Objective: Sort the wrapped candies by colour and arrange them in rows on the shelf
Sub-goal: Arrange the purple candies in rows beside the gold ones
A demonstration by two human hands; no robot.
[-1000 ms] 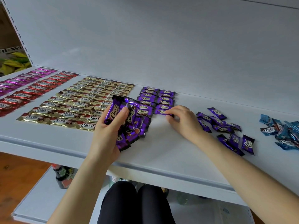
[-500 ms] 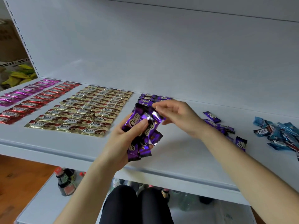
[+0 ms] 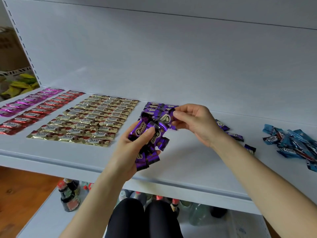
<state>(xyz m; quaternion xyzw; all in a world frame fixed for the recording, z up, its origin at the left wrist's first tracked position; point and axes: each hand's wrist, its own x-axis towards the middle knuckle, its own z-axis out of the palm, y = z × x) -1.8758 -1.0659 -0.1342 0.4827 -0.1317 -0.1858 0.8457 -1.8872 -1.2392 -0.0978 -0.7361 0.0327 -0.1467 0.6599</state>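
My left hand (image 3: 130,148) grips a bunch of purple wrapped candies (image 3: 147,140) above the white shelf (image 3: 188,160). My right hand (image 3: 195,122) pinches one purple candy (image 3: 165,118) at the top of that bunch. Behind the hands lie short rows of purple candies (image 3: 154,107). Rows of gold candies (image 3: 89,121), red candies (image 3: 39,110) and pink candies (image 3: 29,100) lie to the left. Loose purple candies (image 3: 235,135) sit right of my right wrist. A heap of blue candies (image 3: 291,143) is at the far right.
The shelf's back wall (image 3: 171,57) rises behind the rows. Bottles (image 3: 69,194) stand on a lower shelf beneath the front edge. My knees (image 3: 142,220) show at the bottom. Yellow-green packets (image 3: 18,85) lie beyond the shelf's left side.
My right hand left the purple rows on the shelf and came back to the bunch, where it now pinches one candy. My left hand shifted right with the bunch.
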